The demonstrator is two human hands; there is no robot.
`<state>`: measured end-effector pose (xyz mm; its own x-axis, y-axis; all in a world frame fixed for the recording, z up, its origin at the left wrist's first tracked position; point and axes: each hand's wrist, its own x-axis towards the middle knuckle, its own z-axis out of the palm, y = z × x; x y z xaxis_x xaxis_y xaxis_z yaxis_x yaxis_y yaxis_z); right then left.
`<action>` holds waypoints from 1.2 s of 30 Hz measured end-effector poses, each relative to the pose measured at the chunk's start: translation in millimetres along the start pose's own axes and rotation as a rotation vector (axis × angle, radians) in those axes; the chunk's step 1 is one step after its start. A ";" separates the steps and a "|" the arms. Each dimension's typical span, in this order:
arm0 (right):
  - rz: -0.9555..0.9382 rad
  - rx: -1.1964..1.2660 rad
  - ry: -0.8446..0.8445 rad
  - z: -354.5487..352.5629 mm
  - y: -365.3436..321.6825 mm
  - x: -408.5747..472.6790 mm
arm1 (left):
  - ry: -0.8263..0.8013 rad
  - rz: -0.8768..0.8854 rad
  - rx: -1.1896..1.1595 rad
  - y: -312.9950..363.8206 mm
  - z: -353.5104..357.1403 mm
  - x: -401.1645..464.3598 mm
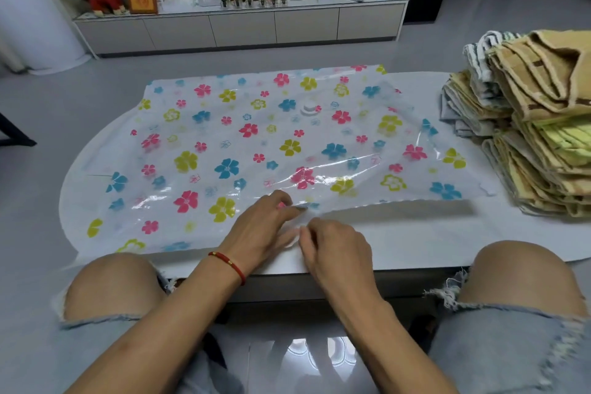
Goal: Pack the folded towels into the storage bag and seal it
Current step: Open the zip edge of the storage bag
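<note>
A clear storage bag (256, 137) printed with pink, blue and yellow flowers lies flat across the white table (415, 233), with a round white valve (309, 107) near its middle. Both hands work at the bag's near edge. My left hand (265, 227) pinches the plastic rim with curled fingers. Just to its right, my right hand (335, 246) pinches the same edge. The bag's right near part is lifted slightly off the table. A tall stack of folded towels (527, 125), yellow, tan and grey, stands at the table's right end.
My knees in torn denim shorts sit against the table's near edge. Beyond the table is grey floor and a low grey cabinet (240, 29) with plants, frames and ornaments on top. A dark object stands at the far left edge.
</note>
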<state>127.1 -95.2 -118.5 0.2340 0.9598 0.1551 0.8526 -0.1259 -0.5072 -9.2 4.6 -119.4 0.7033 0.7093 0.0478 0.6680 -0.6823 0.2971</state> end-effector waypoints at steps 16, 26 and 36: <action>0.299 -0.053 -0.209 -19.0 -15.3 -26.4 | 0.227 -0.194 0.138 11.0 -22.5 15.1; 0.269 -0.125 -0.118 -50.6 32.7 1.8 | 0.157 -0.202 0.145 -7.4 -2.2 -7.3; 0.681 0.599 -0.050 -52.3 53.4 -9.8 | 0.161 -0.239 0.088 -13.9 -2.3 -8.2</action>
<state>194.8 -124.4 -102.8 0.5663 0.7366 -0.3697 0.1481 -0.5322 -0.8336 -24.8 8.7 -121.7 0.4807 0.8657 0.1395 0.8333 -0.5005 0.2348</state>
